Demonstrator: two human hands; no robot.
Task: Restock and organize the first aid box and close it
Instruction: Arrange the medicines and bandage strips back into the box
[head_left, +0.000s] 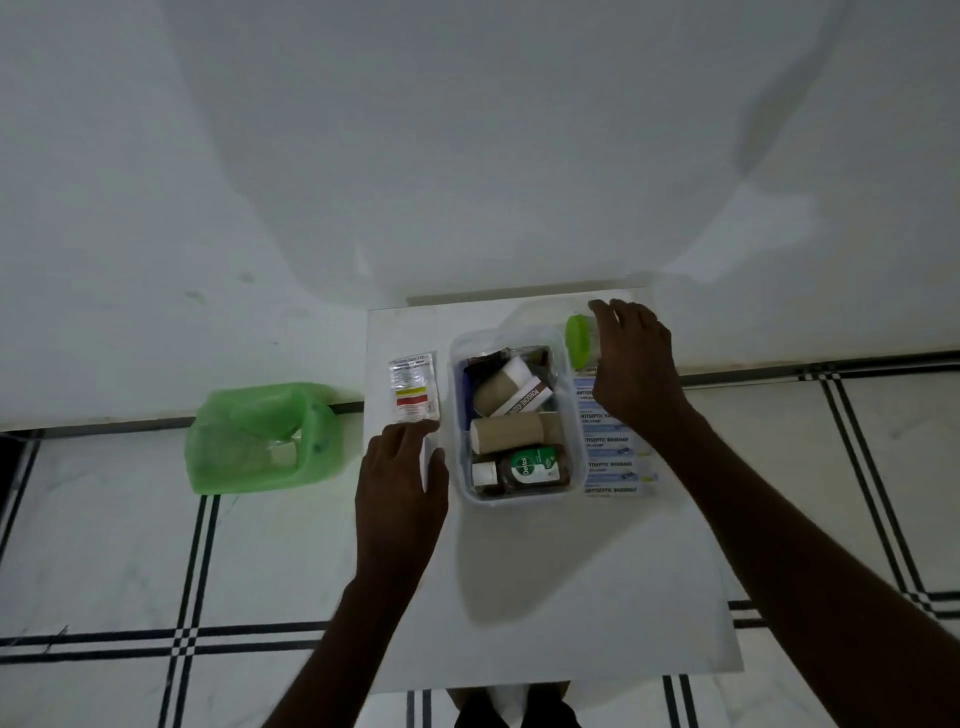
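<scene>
The clear first aid box stands open on the white table. Inside it lie two beige bandage rolls, a brown-and-white carton and a brown Dettol bottle. My right hand is behind the box's right side, its fingers closed on the clear lid at its green latch. Strips of antiseptic bandages lie right of the box, partly under that hand. My left hand holds a thin white packet left of the box. A printed sachet lies beyond it.
A green plastic bag sits on the tiled floor to the left of the table. A white wall rises just behind the table. Black-lined floor tiles surround the table on both sides.
</scene>
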